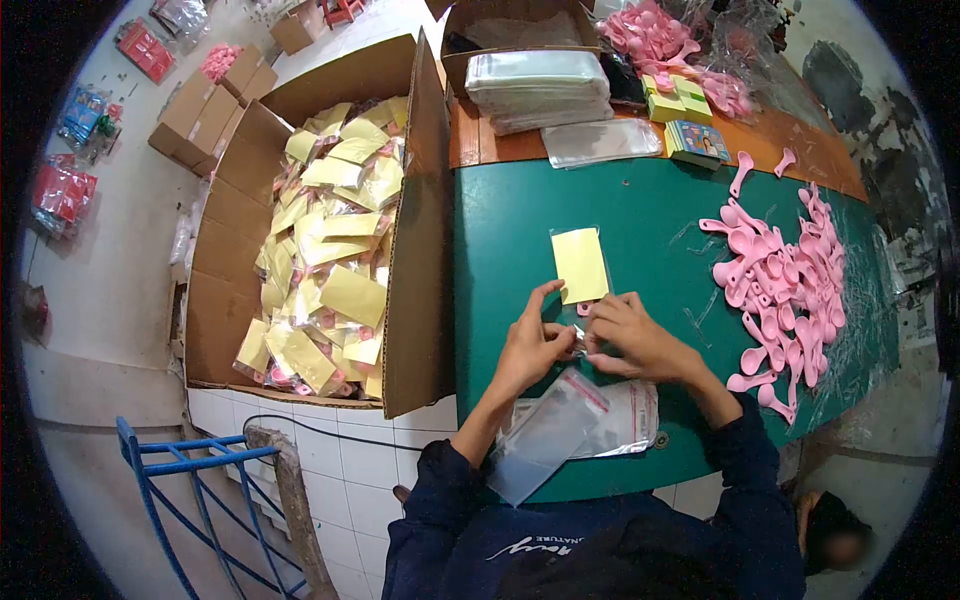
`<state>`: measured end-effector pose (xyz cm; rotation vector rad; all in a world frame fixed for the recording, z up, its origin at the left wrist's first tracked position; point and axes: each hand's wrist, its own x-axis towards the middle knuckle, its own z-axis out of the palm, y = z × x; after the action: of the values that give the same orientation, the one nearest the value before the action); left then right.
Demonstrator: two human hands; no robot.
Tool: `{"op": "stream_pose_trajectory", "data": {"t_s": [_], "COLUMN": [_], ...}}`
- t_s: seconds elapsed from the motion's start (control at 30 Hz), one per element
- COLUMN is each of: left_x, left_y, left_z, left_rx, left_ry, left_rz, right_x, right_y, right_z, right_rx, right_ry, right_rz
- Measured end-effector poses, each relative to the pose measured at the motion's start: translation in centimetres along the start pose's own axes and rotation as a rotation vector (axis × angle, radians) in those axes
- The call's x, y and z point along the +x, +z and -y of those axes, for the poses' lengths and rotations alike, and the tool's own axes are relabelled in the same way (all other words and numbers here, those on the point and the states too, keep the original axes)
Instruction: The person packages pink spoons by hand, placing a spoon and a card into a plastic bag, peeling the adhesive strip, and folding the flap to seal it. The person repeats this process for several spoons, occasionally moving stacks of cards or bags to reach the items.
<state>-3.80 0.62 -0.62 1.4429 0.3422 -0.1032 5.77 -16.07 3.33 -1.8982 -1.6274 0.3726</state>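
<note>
A clear plastic bag lies on the green tabletop in front of me, with a yellow card inside. A bit of a pink spoon shows below the card, between my hands. My left hand pinches the bag's near end with thumb and forefinger. From the other side, my right hand has its bent fingers closed on the same end, where the film looks crumpled and shiny. Just below my hands lie flat clear bags with a red-edged strip, several overlapping.
A large cardboard box full of bagged yellow cards stands left of the table. Pink spoons are heaped on the right. Stacked clear bags and small card packs sit at the back. A blue metal frame is lower left.
</note>
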Motion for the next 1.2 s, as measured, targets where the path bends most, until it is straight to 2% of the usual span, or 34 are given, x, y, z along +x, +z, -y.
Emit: {"op": "stream_pose_trajectory", "data": {"t_s": [0.07, 0.1, 0.2, 0.23, 0.27, 0.4, 0.47, 0.5, 0.53, 0.63, 0.67, 0.77, 0.9, 1.0, 1.1, 1.2], "left_x": [0.2, 0.2, -0.3, -0.2, -0.2, 0.1, -0.2, -0.3, -0.3, -0.5, -0.5, -1.4, -0.6, 0.2, 0.0, -0.3], "left_y": [0.1, 0.1, 0.0, -0.1, -0.1, -0.3, -0.3, -0.3, -0.2, -0.8, -1.0, -1.3, 0.2, 0.0, 0.4, 1.2], "left_z": [0.3, 0.1, -0.6, -0.5, -0.5, -0.8, -0.9, -1.2, -1.5, -1.1, -1.4, -3.3, -1.9, -1.0, -1.4, -2.0], "left_rx": [-0.065, -0.069, -0.055, -0.034, -0.015, -0.117, -0.229, -0.253, -0.274, -0.269, -0.256, -0.298, 0.263, 0.401, 0.274, 0.336], "left_ry": [0.010, -0.004, -0.031, -0.026, -0.018, -0.007, -0.012, -0.004, 0.004, 0.022, 0.034, -0.130, 0.127, 0.255, 0.134, 0.253], "left_rz": [-0.034, -0.020, 0.011, 0.019, 0.027, 0.105, 0.145, 0.158, 0.169, 0.223, 0.246, 0.213, 0.061, 0.048, -0.012, -0.050], "right_x": [-1.2, -2.0, -6.5, -10.1, -11.5, -11.4, -8.9, -5.5, -3.7, -1.9, -1.6, -1.5, -1.9, -2.3, -2.8, -2.7], "right_y": [-2.3, -3.7, -11.5, -13.6, -16.7, -14.0, -9.6, -6.8, -4.4, 0.5, 1.0, 0.5, 0.2, 0.1, 0.6, 1.2], "right_z": [-0.4, -1.0, -4.8, -9.9, -12.1, -11.6, -8.6, -4.6, -2.6, -1.4, -1.9, -2.2, -1.9, -2.5, -3.6, -3.4], "right_rx": [0.242, 0.401, 0.649, 0.468, 0.140, -0.442, 0.067, -0.149, -0.190, -0.110, -0.079, 0.093, 0.352, 0.596, 0.720, 0.781], "right_ry": [0.048, 0.001, 0.167, 0.513, 0.595, 0.416, 0.670, 0.373, 0.274, 0.261, 0.256, 0.278, 0.330, 0.397, 0.483, 0.523], "right_rz": [0.098, 0.093, -0.079, -0.344, -0.493, -0.692, -0.628, -0.420, -0.320, -0.371, -0.403, -0.412, -0.373, -0.375, -0.313, -0.379]}}
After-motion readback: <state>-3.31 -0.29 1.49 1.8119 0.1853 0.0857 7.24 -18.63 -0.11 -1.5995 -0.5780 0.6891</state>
